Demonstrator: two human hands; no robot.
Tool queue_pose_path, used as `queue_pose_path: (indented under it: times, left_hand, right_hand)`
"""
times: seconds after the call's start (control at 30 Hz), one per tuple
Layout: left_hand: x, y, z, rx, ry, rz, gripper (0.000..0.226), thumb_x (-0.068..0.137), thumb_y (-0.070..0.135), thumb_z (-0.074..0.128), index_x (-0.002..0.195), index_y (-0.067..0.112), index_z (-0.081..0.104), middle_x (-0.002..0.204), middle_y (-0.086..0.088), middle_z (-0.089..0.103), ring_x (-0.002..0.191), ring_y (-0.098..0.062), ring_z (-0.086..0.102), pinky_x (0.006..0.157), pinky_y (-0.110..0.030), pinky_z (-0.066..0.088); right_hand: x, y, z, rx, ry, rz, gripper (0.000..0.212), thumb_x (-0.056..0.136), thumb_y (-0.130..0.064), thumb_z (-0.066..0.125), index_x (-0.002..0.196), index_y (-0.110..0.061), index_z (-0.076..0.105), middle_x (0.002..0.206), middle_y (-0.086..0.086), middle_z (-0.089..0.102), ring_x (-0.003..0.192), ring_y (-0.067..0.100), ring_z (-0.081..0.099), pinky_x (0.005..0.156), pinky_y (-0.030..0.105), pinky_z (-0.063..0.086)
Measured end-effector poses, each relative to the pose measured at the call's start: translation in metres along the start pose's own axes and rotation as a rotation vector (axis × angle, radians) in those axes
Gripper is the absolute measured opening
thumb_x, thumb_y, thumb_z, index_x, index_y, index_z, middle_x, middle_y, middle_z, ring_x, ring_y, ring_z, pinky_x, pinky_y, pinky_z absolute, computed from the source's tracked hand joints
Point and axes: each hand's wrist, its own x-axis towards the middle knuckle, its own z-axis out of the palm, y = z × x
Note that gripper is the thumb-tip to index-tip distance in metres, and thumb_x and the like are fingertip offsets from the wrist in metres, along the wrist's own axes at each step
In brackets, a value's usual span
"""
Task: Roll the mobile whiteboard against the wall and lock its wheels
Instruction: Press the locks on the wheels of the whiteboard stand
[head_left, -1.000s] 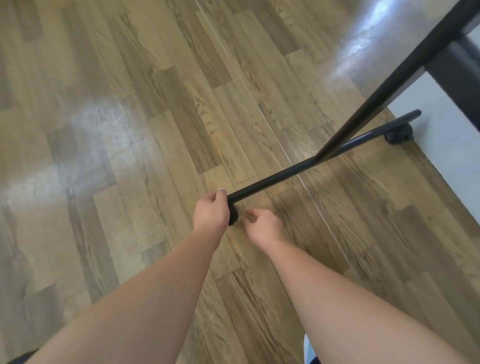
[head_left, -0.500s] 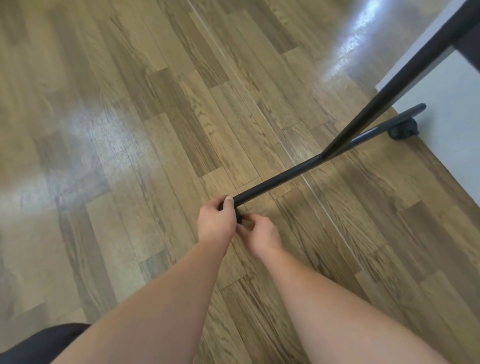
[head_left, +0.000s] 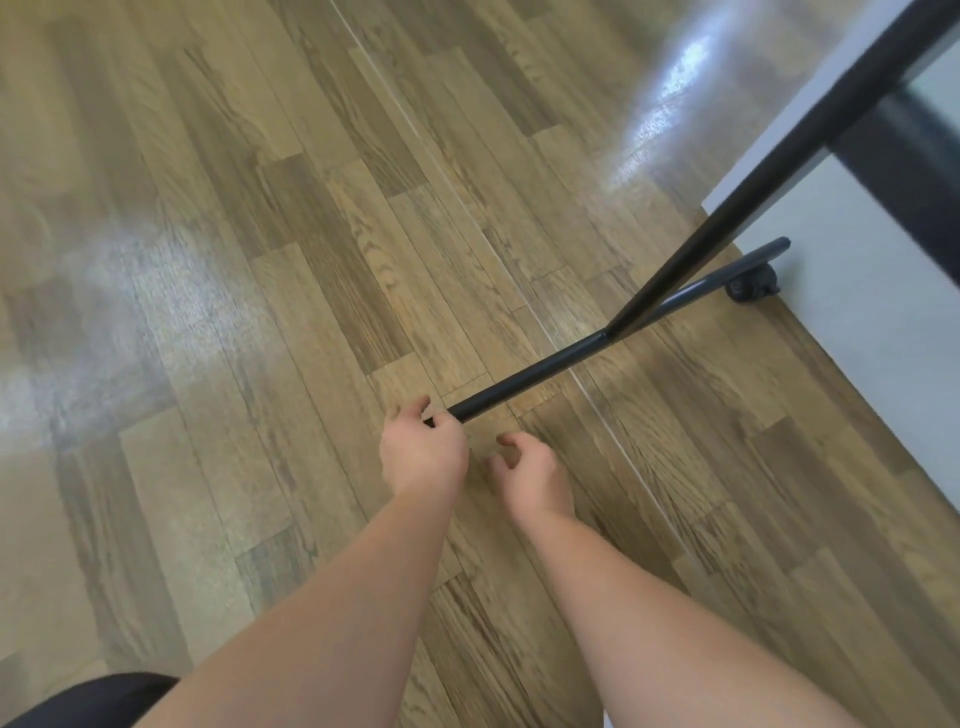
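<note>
The whiteboard stand's black base bar (head_left: 540, 371) lies low over the wood floor, running from my hands up-right to the wall. Its black upright post (head_left: 779, 171) rises from the bar's middle toward the top right. A black caster (head_left: 750, 287) sits under the bar's far end, against the white wall (head_left: 857, 312). My left hand (head_left: 422, 451) covers the bar's near end, fingers curled around it; the near caster is hidden beneath it. My right hand (head_left: 530, 470) hovers just right of that end, fingers curled and apart, holding nothing.
Glossy wood-plank floor (head_left: 260, 312) fills most of the view, with a seam line running diagonally under the bar. A dark piece of clothing (head_left: 88, 701) shows at the bottom left corner.
My right hand has drawn back from under the bar's near end and now hangs free beside it. My left hand stays on the bar end.
</note>
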Motion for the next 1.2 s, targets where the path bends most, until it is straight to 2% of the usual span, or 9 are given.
queue_pose_path:
  times: [0.1, 0.17, 0.4, 0.53, 0.77, 0.93, 1.03, 1.1, 1.2]
  left_hand:
    - [-0.006, 0.017, 0.009, 0.309, 0.073, 0.186, 0.053, 0.099, 0.024, 0.052, 0.152, 0.024, 0.057, 0.171, -0.006, 0.031, 0.160, -0.028, 0.016, 0.128, -0.054, 0.006]
    - [-0.013, 0.029, 0.021, 0.337, 0.057, 0.307, 0.054, 0.099, 0.024, 0.052, 0.153, 0.021, 0.056, 0.172, -0.007, 0.031, 0.161, -0.027, 0.012, 0.128, -0.052, -0.003]
    - [-0.041, 0.065, 0.078, 0.137, -0.183, 0.522, 0.059, 0.104, 0.026, 0.053, 0.162, 0.023, 0.042, 0.172, -0.001, 0.030, 0.159, -0.018, 0.019, 0.129, -0.046, 0.017]
    - [-0.049, 0.078, 0.103, 0.045, -0.383, 0.598, 0.077, 0.100, 0.025, 0.058, 0.168, 0.034, 0.022, 0.173, 0.005, 0.026, 0.158, -0.016, 0.023, 0.127, -0.048, 0.023]
    - [-0.061, 0.086, 0.138, 0.197, -0.477, 0.673, 0.112, 0.088, 0.037, 0.056, 0.157, 0.047, -0.031, 0.178, 0.001, 0.001, 0.162, -0.030, 0.000, 0.126, -0.057, -0.010]
    - [-0.068, 0.084, 0.154, 0.265, -0.419, 0.649, 0.123, 0.078, 0.043, 0.052, 0.130, 0.042, -0.060, 0.176, -0.007, -0.017, 0.160, -0.033, -0.012, 0.122, -0.058, -0.016]
    - [-0.072, 0.088, 0.162, 0.272, -0.378, 0.623, 0.128, 0.076, 0.041, 0.054, 0.124, 0.035, -0.064, 0.175, -0.013, -0.016, 0.160, -0.037, -0.012, 0.123, -0.055, -0.016]
    - [-0.073, 0.089, 0.167, 0.272, -0.349, 0.618, 0.131, 0.075, 0.040, 0.055, 0.124, 0.033, -0.066, 0.175, -0.016, -0.014, 0.160, -0.039, -0.011, 0.123, -0.054, -0.016]
    - [-0.075, 0.090, 0.172, 0.248, -0.309, 0.616, 0.132, 0.078, 0.038, 0.059, 0.133, 0.032, -0.061, 0.175, -0.015, -0.013, 0.160, -0.040, -0.010, 0.123, -0.053, -0.015]
  right_hand:
    - [0.006, 0.002, -0.021, -0.038, 0.047, -0.042, 0.038, 0.103, -0.033, 0.063, 0.140, -0.024, 0.062, 0.124, 0.004, 0.067, 0.113, 0.022, 0.062, 0.083, 0.031, 0.047]
    - [0.013, 0.003, -0.037, -0.029, 0.081, -0.040, 0.039, 0.103, -0.034, 0.062, 0.141, -0.024, 0.061, 0.123, 0.005, 0.065, 0.114, 0.024, 0.062, 0.089, 0.034, 0.049]
    - [0.045, 0.017, -0.113, 0.039, 0.220, 0.033, 0.047, 0.103, -0.029, 0.059, 0.149, -0.021, 0.055, 0.126, 0.007, 0.066, 0.112, 0.022, 0.061, 0.093, 0.036, 0.049]
    - [0.066, 0.029, -0.144, 0.055, 0.262, 0.044, 0.060, 0.102, -0.032, 0.063, 0.157, -0.016, 0.046, 0.141, 0.011, 0.063, 0.130, 0.029, 0.057, 0.108, 0.041, 0.045]
    - [0.126, 0.050, -0.181, 0.125, 0.278, 0.108, 0.088, 0.100, -0.016, 0.067, 0.168, -0.024, 0.013, 0.167, 0.008, 0.036, 0.149, 0.031, 0.038, 0.118, 0.049, 0.037]
    - [0.157, 0.055, -0.191, 0.091, 0.341, 0.173, 0.101, 0.095, -0.022, 0.068, 0.166, -0.036, -0.002, 0.157, 0.008, 0.051, 0.133, 0.033, 0.056, 0.103, 0.047, 0.051]
    - [0.168, 0.054, -0.196, 0.091, 0.313, 0.177, 0.102, 0.094, -0.015, 0.064, 0.167, -0.034, -0.004, 0.144, 0.009, 0.059, 0.092, 0.022, 0.066, 0.071, 0.034, 0.053]
    - [0.173, 0.051, -0.201, 0.087, 0.357, 0.202, 0.101, 0.092, -0.012, 0.063, 0.168, -0.029, -0.002, 0.122, 0.005, 0.062, 0.066, 0.006, 0.049, 0.051, 0.024, 0.037]
    - [0.179, 0.044, -0.211, 0.053, 0.416, 0.249, 0.101, 0.094, -0.012, 0.062, 0.168, -0.026, -0.006, 0.078, -0.006, 0.055, 0.057, 0.008, 0.051, 0.043, 0.023, 0.034]
